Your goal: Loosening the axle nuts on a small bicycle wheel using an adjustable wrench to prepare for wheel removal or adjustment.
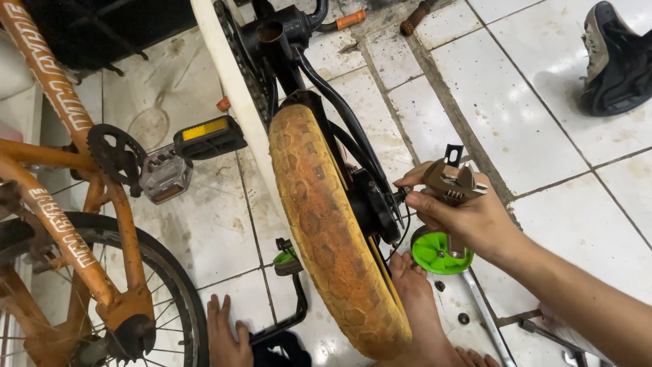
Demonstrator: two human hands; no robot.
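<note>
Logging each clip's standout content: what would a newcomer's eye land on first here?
The worn yellow-orange tyre of a small black bike fills the centre. At its right, the right hand holds an adjustable wrench at the wheel's axle, above a bright green training wheel. At the left stands an orange bicycle; the left hand rests on the tiled floor.

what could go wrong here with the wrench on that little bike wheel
1. The right hand works a grey metal adjustable wrench at the axle of the worn yellow tyre; a slip might drive knuckles into the black frame stay.
2. A bare foot lies beside the tyre, so a dropped wrench could hit it.
3. Small dark fasteners lie loose on the white tiled floor and may roll away.
</note>
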